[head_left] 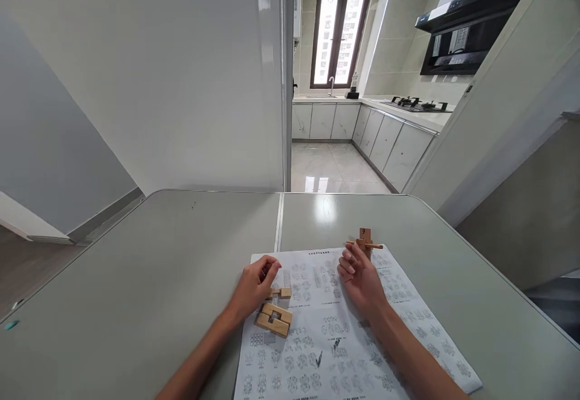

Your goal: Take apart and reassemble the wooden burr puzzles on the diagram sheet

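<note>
My right hand (362,279) is turned partly palm up over the upper right of the printed sheet (335,303), fingers curled. Its fingertips close on a brown wooden puzzle (365,234), a flat upright piece with a dark mark and a thin stick (375,245) crossing it; the exact grip is partly hidden. At the sheet's left edge my left hand (257,282) is loosely closed, with nothing visible in it. Just beside it lies a notched pale wooden piece (285,292), partly covered by the hand. Nearer me sits a block of joined pale wooden pieces (274,319) with a central gap.
The sheet of line diagrams lies on a grey-green table (136,291) with a seam down its far half. A small teal object (11,324) is at the far left edge. Beyond the table are a white panel (217,86) and a kitchen with a counter (399,110).
</note>
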Demonstrator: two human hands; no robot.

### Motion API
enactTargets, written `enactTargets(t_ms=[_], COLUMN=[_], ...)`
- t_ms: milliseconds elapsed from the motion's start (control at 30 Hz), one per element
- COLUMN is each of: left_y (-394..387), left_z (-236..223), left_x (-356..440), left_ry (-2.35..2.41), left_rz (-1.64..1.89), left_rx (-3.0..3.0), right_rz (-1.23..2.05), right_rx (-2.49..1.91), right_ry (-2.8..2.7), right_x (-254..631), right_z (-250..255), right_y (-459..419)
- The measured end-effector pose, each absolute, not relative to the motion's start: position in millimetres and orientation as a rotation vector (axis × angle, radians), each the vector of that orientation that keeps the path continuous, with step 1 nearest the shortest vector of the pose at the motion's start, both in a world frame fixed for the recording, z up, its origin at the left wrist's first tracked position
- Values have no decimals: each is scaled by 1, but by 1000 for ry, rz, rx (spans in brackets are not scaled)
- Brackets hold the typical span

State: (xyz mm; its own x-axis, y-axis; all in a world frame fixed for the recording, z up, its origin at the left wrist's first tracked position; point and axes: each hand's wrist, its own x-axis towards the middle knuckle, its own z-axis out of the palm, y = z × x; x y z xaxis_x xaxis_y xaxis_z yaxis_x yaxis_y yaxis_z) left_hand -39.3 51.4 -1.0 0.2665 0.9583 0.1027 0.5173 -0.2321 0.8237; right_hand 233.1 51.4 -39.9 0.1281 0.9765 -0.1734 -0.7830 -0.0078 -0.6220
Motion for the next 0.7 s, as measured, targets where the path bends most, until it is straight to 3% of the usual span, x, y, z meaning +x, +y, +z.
enactTargets(t_ms=[333,500,700], left_y=[13,2,6], left_z=[15,5,0], left_x=[-88,-94,-84], left_ry=[1076,1138,1179], left_rz=[499,552,631], left_rx=[2108,2148,2143], right_rz=[1297,1040,981], right_rx=[-996,-973,-905], right_ry=[-1302,-1767,-1968], right_x=[193,188,188], right_z=[-24,-27,-26], right_y=[23,14,10])
